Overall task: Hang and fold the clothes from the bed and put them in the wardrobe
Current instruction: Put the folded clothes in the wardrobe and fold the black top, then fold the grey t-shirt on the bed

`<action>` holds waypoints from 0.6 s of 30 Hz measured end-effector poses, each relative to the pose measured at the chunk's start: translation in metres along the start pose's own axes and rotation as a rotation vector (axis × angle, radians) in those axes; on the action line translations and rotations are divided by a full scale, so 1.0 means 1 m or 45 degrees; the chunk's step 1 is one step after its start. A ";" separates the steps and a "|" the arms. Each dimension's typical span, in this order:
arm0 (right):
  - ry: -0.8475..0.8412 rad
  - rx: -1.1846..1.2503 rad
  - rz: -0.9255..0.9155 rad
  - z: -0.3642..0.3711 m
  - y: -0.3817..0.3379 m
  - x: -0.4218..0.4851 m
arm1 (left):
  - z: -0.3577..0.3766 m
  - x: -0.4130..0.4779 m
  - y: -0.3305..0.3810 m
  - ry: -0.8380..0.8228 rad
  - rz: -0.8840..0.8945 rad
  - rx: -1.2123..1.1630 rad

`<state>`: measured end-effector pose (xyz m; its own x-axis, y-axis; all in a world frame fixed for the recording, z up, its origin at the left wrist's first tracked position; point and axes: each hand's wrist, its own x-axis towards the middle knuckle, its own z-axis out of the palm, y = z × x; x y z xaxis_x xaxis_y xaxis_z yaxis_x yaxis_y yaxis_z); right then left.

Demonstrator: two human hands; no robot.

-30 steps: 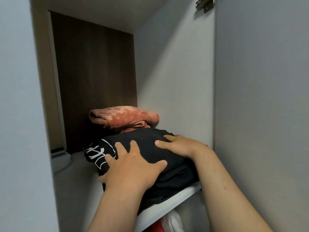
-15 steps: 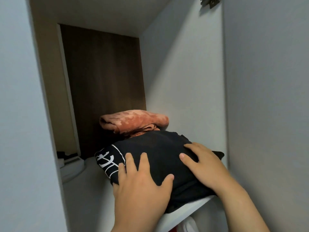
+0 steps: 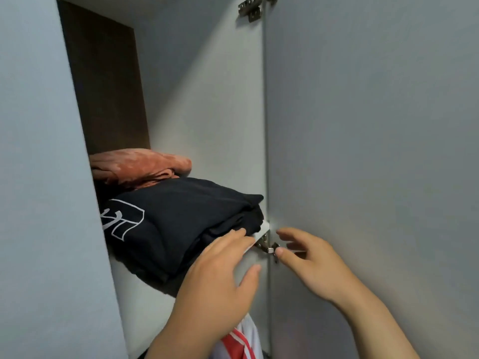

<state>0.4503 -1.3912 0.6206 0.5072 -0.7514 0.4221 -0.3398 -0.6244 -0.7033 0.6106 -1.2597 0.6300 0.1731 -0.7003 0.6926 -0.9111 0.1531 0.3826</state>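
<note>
Head view looks into a grey wardrobe at the level of its upper shelf. On that shelf lies a folded black garment with a white printed mark on its left face; its front edge overhangs the white shelf edge slightly. Behind it and touching it, further back in the same compartment, sits a folded rust-orange garment, against the dark brown back panel.

Left hand is held in front of the shelf edge, fingers straight and loosely spread, thumb apart. Its fingertips lie at the lower front fold of the black garment; whether they actually touch the cloth cannot be told from this angle. It holds nothing.

Right hand is to the right, near the inner face of the open wardrobe door, fingers relaxed and slightly bent, gripping nothing. Its fingertips are just beside the lower metal hinge, which joins the door to the cabinet wall right under the shelf edge. A second hinge shows at the top of the door.

Below the shelf, partly hidden by the left forearm, a white garment with red stripes is visible.
</note>
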 end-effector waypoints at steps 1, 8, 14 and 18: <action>0.012 -0.059 0.042 -0.004 0.000 -0.014 | 0.002 -0.007 -0.001 -0.091 -0.037 -0.031; 0.057 -0.379 0.255 -0.027 -0.015 -0.117 | 0.017 -0.058 0.010 -0.454 -0.058 -0.156; 0.095 -0.560 0.445 -0.048 -0.013 -0.205 | 0.041 -0.091 0.050 -0.643 0.089 -0.262; 0.132 -0.654 0.609 -0.075 -0.002 -0.263 | 0.060 -0.104 0.087 -0.797 0.225 -0.351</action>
<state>0.2581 -1.2080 0.5535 0.1400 -0.9689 0.2042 -0.8499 -0.2234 -0.4772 0.4905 -1.2152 0.5546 -0.2916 -0.9055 0.3083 -0.7633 0.4145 0.4955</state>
